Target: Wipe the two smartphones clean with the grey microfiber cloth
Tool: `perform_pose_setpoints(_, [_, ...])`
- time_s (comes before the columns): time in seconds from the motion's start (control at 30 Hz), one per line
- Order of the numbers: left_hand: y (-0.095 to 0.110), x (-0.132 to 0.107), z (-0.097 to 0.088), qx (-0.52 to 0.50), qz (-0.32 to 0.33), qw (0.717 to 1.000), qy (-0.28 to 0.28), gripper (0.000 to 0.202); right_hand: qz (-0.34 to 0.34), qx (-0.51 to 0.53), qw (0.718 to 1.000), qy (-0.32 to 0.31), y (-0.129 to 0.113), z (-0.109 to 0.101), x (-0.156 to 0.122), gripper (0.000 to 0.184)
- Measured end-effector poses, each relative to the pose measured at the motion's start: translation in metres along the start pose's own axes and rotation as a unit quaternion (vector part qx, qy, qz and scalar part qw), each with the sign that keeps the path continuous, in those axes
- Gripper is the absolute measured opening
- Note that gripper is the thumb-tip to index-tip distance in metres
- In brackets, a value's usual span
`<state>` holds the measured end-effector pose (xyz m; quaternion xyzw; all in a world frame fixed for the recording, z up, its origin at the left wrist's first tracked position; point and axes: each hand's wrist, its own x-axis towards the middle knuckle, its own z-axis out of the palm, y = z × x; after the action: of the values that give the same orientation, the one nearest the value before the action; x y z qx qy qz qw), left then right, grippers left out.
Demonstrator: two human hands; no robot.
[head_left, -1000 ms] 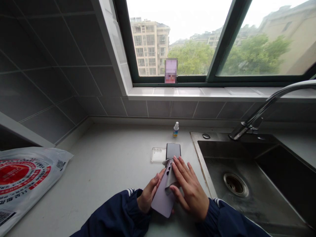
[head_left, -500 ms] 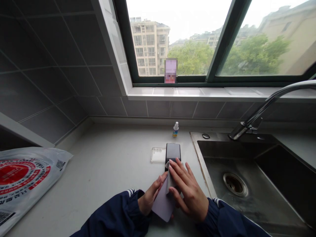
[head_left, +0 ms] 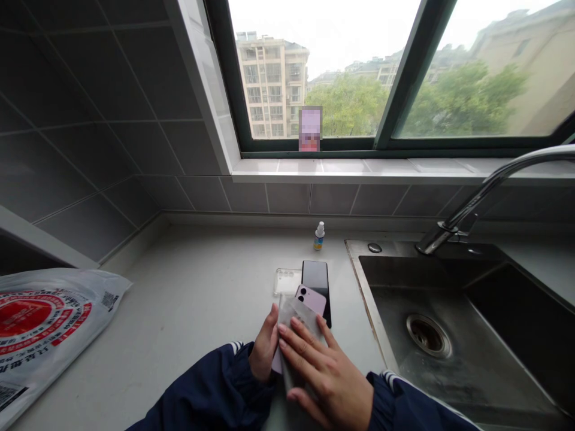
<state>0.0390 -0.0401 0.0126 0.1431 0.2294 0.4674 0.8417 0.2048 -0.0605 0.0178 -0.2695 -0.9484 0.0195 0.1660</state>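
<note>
Hands sat low at centre frame, over the counter (head_left: 202,287) just left of the sink (head_left: 359,263). The left hand (head_left: 265,344) was closed around the lilac phone (head_left: 308,297), grasping it from its left edge with the thumb up along the side; its fingers were hidden underneath. The lilac phone faced back-up, with its camera end pointing away from the person. Could not tell if its near end rested on the counter.

The grey cloth (head_left: 294,311) covered most of the phone's back, so only the camera corner showed. The right hand (head_left: 323,371) lay flat on the grey cloth, palm down and fingers spread, pressing rather than clutching.

Just beyond, a black phone (head_left: 315,276) lay flat on the counter, its near end partly hidden behind the lilac phone. A clear case (head_left: 286,280) lay just beside it on the left, the two touching or nearly so. A small bottle (head_left: 319,236) stood upright farther back, near the wall. The faucet (head_left: 485,191) arched over the sink from the right, and the drain (head_left: 427,335) was visible in the basin. A plastic bag (head_left: 40,323) with red print lay at the far left, well apart from the hands. Both sleeves were dark blue with striped cuffs.
</note>
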Motion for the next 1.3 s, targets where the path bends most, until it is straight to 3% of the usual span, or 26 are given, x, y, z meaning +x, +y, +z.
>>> perform_pose_setpoints(0.13, [0.001,-0.003,0.000,0.015,0.004,1.000,-0.012,0.058,0.006,-0.004,1.000,0.006,0.003,0.001,-0.001,0.066])
perform_pose_setpoints(0.27, [-0.001,-0.005,-0.001,0.048,0.016,0.997,-0.055,0.066,0.058,-0.025,0.997,0.050,0.015,0.006,-0.004,0.067])
perform_pose_setpoints(0.43, [-0.001,-0.005,0.004,0.073,0.021,0.996,-0.056,0.071,0.101,-0.037,0.992,0.073,0.025,0.011,-0.006,0.066])
perform_pose_setpoints(0.67, [0.000,-0.001,-0.003,0.019,-0.003,1.000,-0.013,0.075,0.017,-0.005,1.000,0.001,0.012,0.004,-0.003,0.068])
perform_pose_setpoints(0.8, [0.002,0.002,-0.002,-0.009,-0.017,1.000,-0.013,0.076,-0.006,0.008,1.000,0.010,0.005,0.006,-0.003,0.066])
perform_pose_setpoints(1.3, [-0.001,-0.005,0.011,0.078,0.018,0.994,-0.077,0.068,0.083,-0.034,0.994,0.065,0.026,0.015,-0.006,0.068])
